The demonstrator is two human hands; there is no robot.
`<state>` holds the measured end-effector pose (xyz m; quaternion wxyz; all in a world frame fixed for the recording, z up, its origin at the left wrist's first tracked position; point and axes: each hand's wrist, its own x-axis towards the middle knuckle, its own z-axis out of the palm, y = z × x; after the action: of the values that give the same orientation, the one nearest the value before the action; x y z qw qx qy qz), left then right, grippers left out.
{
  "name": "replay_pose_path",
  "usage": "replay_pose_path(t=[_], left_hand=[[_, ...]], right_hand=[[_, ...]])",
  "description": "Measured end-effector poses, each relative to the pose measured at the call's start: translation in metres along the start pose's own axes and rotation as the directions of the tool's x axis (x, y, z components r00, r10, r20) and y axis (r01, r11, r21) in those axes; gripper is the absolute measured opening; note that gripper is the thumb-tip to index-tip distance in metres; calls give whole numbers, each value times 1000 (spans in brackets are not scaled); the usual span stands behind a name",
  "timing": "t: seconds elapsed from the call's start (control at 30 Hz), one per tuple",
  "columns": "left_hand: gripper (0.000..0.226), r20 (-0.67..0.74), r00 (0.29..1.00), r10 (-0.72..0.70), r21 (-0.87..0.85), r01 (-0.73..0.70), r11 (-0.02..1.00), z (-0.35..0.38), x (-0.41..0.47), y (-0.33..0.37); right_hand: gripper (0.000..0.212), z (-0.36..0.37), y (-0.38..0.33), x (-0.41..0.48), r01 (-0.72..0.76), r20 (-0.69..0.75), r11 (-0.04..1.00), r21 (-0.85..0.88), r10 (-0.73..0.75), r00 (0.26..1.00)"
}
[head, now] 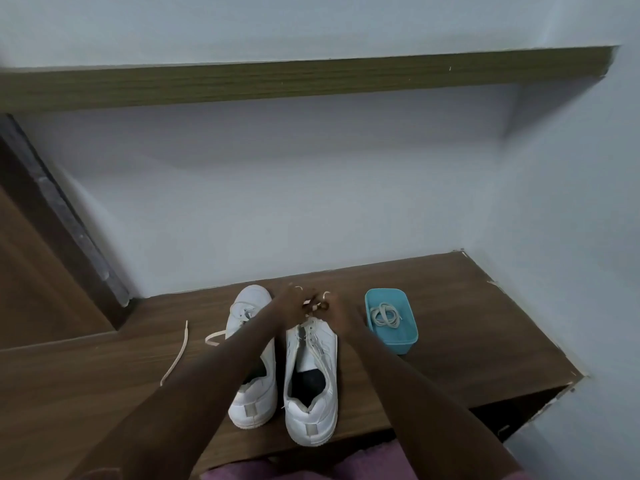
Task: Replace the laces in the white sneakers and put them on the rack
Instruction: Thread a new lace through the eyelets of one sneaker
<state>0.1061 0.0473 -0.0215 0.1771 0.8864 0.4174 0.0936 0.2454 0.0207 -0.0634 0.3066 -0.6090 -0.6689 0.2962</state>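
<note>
Two white sneakers stand side by side on the wooden top, heels toward me: the left sneaker (254, 403) and the right sneaker (313, 407). My left hand (289, 303) and my right hand (341, 315) meet over the toe end of the right sneaker, each pinching part of a white lace (313, 306) that runs down into its eyelets. A loose cream lace (176, 355) lies on the wood left of the shoes. Another lace end (215, 337) trails from the left sneaker.
A teal plastic tub (401, 341) with a coiled white lace (384, 315) stands right of the shoes. The wooden top (467, 323) ends at a front edge near me and a chipped right edge. A wooden shelf (311, 83) hangs on the wall above. A brown door frame is at left.
</note>
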Motion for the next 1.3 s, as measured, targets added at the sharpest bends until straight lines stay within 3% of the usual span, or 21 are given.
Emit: replay_pose_path(t=[0.13, 0.23, 0.37, 0.57, 0.63, 0.7, 1.13, 1.17, 1.23, 1.3], left_hand=[[24, -48, 988, -145, -276, 126, 953, -1, -1, 15], [20, 29, 961, -276, -218, 276, 936, -8, 0, 18], [17, 57, 942, -332, -126, 337, 933, -16, -9, 12], [19, -61, 881, -469, -53, 466, 883, -23, -27, 6], [25, -79, 879, -470, 19, 472, 881, -22, -29, 6], [26, -64, 878, -473, 64, 477, 876, -20, -31, 8], [15, -36, 841, -541, -49, 539, 841, 2, -25, 6], [18, -16, 847, -531, -45, 530, 847, 3, -24, 5], [24, 25, 858, -512, -37, 513, 858, 6, -22, 3], [20, 53, 868, -494, -61, 496, 866, 10, -22, 1]], right_hand=[[39, -14, -7, -1, -167, -21, 962, 217, 176, 984], [47, -21, -12, -7, -197, 36, 943, 270, 194, 980], [34, -18, -15, -10, -246, -11, 938, 242, 256, 967], [13, -1, -29, -25, -444, -63, 878, 177, 461, 885], [37, 7, -33, -29, -457, -89, 889, 18, 457, 885], [49, 14, -39, -33, -448, -84, 894, -17, 445, 891], [24, 10, -41, -33, -300, 61, 927, -225, 321, 945], [17, 7, -37, -33, -301, 64, 926, -227, 323, 944], [25, 0, -30, -32, -351, 57, 923, -159, 364, 930], [25, -5, -24, -32, -441, 90, 897, 26, 438, 895]])
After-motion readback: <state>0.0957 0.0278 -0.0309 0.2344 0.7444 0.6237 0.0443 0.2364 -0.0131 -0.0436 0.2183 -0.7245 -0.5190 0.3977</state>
